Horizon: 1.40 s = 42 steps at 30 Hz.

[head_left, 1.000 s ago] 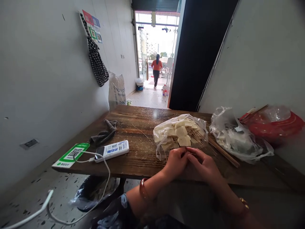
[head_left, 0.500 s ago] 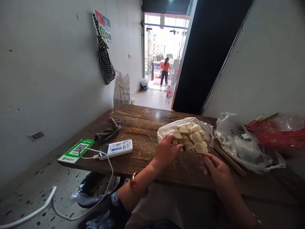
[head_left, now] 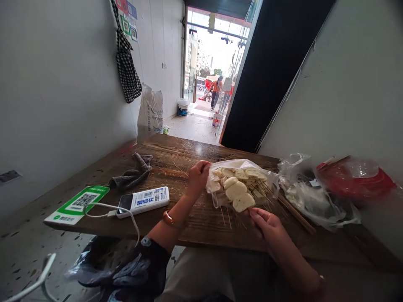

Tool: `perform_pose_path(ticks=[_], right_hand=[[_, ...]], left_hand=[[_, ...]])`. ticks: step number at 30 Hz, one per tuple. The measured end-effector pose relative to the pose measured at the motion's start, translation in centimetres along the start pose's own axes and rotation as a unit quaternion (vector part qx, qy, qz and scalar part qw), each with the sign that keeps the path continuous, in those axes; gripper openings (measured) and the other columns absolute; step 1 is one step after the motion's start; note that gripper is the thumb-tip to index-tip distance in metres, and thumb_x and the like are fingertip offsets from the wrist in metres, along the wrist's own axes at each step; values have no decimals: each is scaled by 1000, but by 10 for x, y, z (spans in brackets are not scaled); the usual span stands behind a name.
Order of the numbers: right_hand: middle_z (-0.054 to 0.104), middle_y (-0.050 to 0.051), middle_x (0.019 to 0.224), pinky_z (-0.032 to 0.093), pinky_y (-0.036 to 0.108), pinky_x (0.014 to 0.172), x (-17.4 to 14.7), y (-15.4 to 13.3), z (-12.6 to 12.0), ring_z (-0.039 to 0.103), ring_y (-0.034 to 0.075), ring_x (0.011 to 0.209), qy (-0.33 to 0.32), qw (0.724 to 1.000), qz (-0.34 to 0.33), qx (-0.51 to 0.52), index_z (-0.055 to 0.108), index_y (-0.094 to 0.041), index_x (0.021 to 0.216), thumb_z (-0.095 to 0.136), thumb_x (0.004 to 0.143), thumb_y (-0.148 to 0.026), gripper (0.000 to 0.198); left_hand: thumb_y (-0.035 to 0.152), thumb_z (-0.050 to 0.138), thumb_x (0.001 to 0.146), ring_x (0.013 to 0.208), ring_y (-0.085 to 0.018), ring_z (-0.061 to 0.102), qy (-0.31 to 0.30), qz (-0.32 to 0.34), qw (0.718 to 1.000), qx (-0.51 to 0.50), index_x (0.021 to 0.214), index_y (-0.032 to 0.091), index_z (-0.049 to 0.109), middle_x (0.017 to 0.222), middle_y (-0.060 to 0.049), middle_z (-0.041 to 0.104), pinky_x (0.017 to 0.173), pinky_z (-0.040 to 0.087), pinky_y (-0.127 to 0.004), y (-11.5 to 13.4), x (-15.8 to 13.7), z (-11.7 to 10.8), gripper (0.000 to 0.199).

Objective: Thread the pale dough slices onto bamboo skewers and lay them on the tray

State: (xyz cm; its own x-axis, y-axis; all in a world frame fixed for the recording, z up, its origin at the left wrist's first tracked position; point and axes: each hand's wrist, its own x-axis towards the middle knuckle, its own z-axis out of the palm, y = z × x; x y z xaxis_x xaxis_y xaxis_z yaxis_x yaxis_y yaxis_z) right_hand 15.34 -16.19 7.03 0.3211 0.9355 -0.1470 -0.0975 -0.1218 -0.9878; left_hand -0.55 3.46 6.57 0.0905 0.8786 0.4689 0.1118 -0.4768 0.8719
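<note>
On the wooden table lies a clear plastic bag [head_left: 242, 164] with several skewers of pale round slices in it, their thin sticks poking out towards me. My left hand [head_left: 199, 178] pinches the bag's left edge, lifting it a little. Between the thumb and fingers of my right hand [head_left: 267, 222] is the stick end of one skewer [head_left: 238, 195]. Three pale slices show on it, above the other skewers at the bag's opening. Most of its stick is hidden by my fingers.
Left on the table [head_left: 176, 147] are a white payment device [head_left: 151, 200] with a cable, a green QR card [head_left: 82, 203] and a dark cloth [head_left: 134, 172]. To the right lie wooden sticks [head_left: 297, 214], a crumpled clear bag [head_left: 317, 201] and a red bag [head_left: 355, 180]. People stand outside the doorway.
My left hand has moved up and left to the bag's edge. My right hand has shifted left and down with the skewer. The view has turned slightly.
</note>
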Motion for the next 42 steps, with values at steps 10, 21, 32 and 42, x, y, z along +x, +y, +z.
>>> perform_pose_path(ticks=[10, 21, 32, 42], right_hand=[[52, -6, 57, 18, 13, 32, 48, 5, 46, 34, 1, 37, 4, 992, 49, 120, 66, -14, 79, 81, 58, -40, 36], [53, -5, 52, 26, 14, 35, 72, 14, 91, 37, 2, 40, -14, 979, 32, 200, 65, -12, 72, 82, 58, -36, 32], [45, -10, 46, 17, 15, 33, 37, 10, 85, 31, 2, 35, -14, 985, 23, 170, 56, -16, 65, 76, 59, -42, 33], [46, -7, 46, 23, 19, 39, 68, -15, 96, 33, 4, 41, -35, 980, -49, 189, 53, -17, 56, 71, 62, -37, 27]], left_hand=[[30, 49, 82, 56, -11, 50, -17, -2, 998, -58, 79, 19, 60, 59, 3, 55, 53, 37, -21, 27, -16, 1, 15], [31, 51, 82, 44, -9, 45, -58, -41, 993, -92, 86, 19, 58, 59, 5, 51, 42, 37, -20, 27, -23, -5, 15], [33, 53, 81, 40, -5, 45, -13, -67, 987, -144, 91, 18, 54, 70, 5, 55, 39, 38, -18, 41, -20, -5, 18], [30, 55, 79, 49, -8, 51, -28, -5, 999, -25, 89, 18, 62, 69, 2, 62, 48, 42, -20, 49, -33, -4, 16]])
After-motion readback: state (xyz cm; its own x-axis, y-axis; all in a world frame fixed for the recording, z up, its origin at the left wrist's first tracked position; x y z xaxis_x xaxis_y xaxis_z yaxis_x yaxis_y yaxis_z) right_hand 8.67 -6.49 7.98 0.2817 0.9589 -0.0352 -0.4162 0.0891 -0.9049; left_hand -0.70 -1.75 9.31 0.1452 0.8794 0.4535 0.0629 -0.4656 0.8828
